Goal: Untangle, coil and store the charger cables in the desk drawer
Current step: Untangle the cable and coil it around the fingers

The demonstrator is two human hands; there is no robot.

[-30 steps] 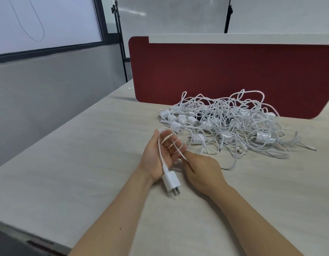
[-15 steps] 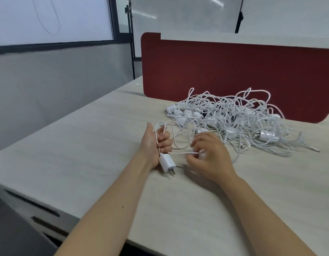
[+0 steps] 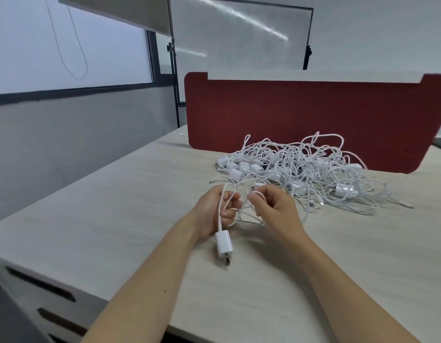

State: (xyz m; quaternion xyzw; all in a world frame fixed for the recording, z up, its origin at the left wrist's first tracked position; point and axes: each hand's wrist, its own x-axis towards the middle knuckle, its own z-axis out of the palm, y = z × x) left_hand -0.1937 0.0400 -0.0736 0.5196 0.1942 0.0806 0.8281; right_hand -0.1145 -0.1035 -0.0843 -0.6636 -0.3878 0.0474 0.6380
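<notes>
Bench [image 3: 115, 219] was pale wood-look, with a red divider [image 3: 313, 115] standing right behind the tangle [image 3: 301, 167] of white charger cables. The drawer fronts [image 3: 41, 293] sat well apart from the tangle, down at the near-left edge.

That tangle looked light and floppy, thin cords looped through each other, so yanking would probably just tighten the knots. I'd guess you work one cord out from its plug end.

Just in front of the tangle, the left hand [image 3: 214, 211] had its fingers curled round a few loops of one cable [image 3: 220, 206]. The right hand [image 3: 276, 209] pinched the same cord beside it.

The adapter [image 3: 223, 245] dangled below the left hand, on the near side of the tangle, prongs down. Couldn't tell if it touched the bench. It looked like smooth hard plastic, a bit slippery and heavier than the cord, so probably the best handle.

No brand or writing readable anywhere.
</notes>
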